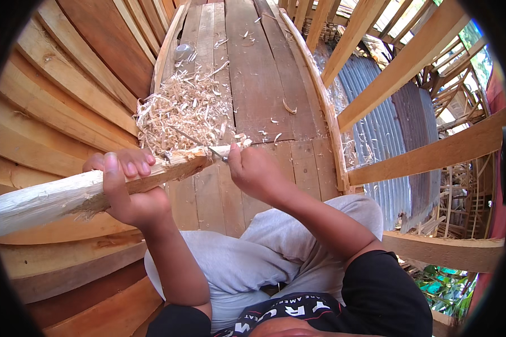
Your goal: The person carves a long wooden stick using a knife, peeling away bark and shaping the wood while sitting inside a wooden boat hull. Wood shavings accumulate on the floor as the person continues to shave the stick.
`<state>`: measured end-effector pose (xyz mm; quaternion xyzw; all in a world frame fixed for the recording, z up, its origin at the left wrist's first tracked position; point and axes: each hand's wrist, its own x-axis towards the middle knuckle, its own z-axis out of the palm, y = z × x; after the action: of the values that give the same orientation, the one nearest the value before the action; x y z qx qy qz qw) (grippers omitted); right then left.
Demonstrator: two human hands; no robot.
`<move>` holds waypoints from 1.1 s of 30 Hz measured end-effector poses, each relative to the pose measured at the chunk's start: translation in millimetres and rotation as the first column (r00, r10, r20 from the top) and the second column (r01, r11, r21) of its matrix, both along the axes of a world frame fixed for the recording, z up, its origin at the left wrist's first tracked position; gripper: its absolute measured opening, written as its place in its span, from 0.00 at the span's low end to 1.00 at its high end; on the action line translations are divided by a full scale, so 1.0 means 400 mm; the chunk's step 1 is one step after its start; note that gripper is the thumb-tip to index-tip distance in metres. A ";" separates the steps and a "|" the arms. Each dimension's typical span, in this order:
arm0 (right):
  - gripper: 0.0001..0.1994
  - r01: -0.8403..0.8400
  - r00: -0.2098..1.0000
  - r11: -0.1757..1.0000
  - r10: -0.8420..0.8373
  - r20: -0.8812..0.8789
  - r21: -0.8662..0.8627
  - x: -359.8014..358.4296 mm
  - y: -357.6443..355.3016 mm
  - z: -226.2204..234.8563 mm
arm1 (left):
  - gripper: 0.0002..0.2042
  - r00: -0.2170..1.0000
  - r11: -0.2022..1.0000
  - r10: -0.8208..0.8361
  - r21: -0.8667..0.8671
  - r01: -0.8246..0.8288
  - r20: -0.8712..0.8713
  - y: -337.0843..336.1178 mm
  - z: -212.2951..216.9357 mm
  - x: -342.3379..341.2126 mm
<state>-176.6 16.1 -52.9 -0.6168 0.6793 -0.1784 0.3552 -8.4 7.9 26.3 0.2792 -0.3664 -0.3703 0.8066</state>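
A long, pale wooden pole point(45, 196) comes in from the left and narrows to a carved end in front of me. My left hand point(132, 191) is closed round it, thumb on the near side and fingers over the top. My right hand point(257, 171) is a fist at the carved end, gripping a knife point(216, 153). Its thin dark blade slants across the pole's tip toward the far left; the handle is hidden inside my fingers. Curled wood shavings point(180, 109) lie heaped just beyond the pole.
I sit on a plank floor point(258, 95) with my legs folded. Upright boards point(56, 95) form a wall at my left, and a slatted wooden railing point(427, 151) stands at my right. Corrugated metal sheeting point(371, 118) lies beyond the railing. Past the shavings sits a small, round greyish object point(183, 52).
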 end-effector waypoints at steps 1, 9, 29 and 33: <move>0.28 0.077 0.997 0.997 -0.077 0.003 -0.024 -0.020 -0.020 -0.060 | 0.07 1.000 1.000 -0.002 0.003 0.002 -0.002 0.004 0.003 -0.004; 0.28 0.183 0.977 0.983 -0.183 -0.111 -0.006 -0.094 -0.047 -0.166 | 0.07 0.998 0.998 -0.052 -0.034 0.051 -0.039 -0.006 0.001 -0.023; 0.27 0.049 0.999 0.998 -0.049 -0.001 0.029 -0.030 0.003 0.000 | 0.07 0.996 0.994 -0.091 -0.061 0.092 0.011 0.019 -0.001 -0.010; 0.26 0.162 0.984 0.986 -0.164 -0.074 -0.029 -0.149 -0.076 -0.247 | 0.07 0.992 0.988 -0.122 -0.094 0.124 0.024 0.008 0.008 -0.064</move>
<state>-236.2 -14.2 -151.7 -0.5696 0.7385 -0.1912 0.3061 -34.0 11.0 29.4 0.2209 -0.4076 -0.3988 0.7912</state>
